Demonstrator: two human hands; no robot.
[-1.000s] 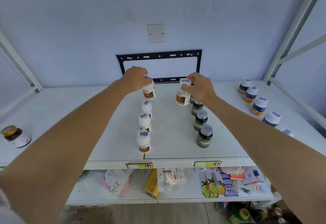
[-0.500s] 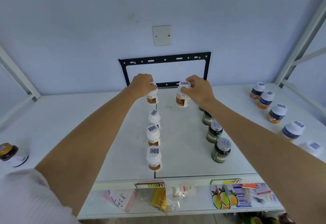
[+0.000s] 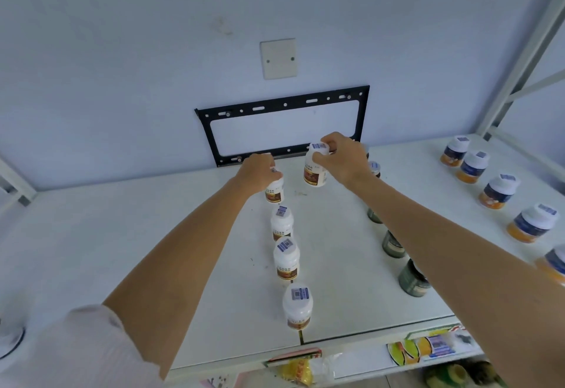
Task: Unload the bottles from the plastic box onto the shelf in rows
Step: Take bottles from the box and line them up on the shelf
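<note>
Three white bottles stand in a single file on the white shelf point(image 3: 122, 234), running away from its front edge: the nearest white bottle point(image 3: 297, 306) just behind the edge, the middle white bottle point(image 3: 286, 257) beyond it, and the third white bottle point(image 3: 281, 224) farther back. To their right a file of dark green jars point(image 3: 412, 279) runs the same way, largely hidden behind the right forearm. Farther right, well apart, orange-banded jars point(image 3: 530, 225) form another line toward the shelf's back corner (each cap carries a small printed sticker).

At the head of the white file the left hand point(image 3: 258, 173) grips the left-hand bottle point(image 3: 274, 193) from above, fingers curled over its cap; the bottle's base looks to be on the shelf, though the hand's shadow makes that hard to judge. Beside it, the right hand point(image 3: 342, 156) pinches the cap of the right-hand bottle point(image 3: 315, 167), thumb and fingers clamped on it, the bottle upright near the shelf's back. Behind both, a black bracket point(image 3: 284, 103) is fixed to the wall.
</note>
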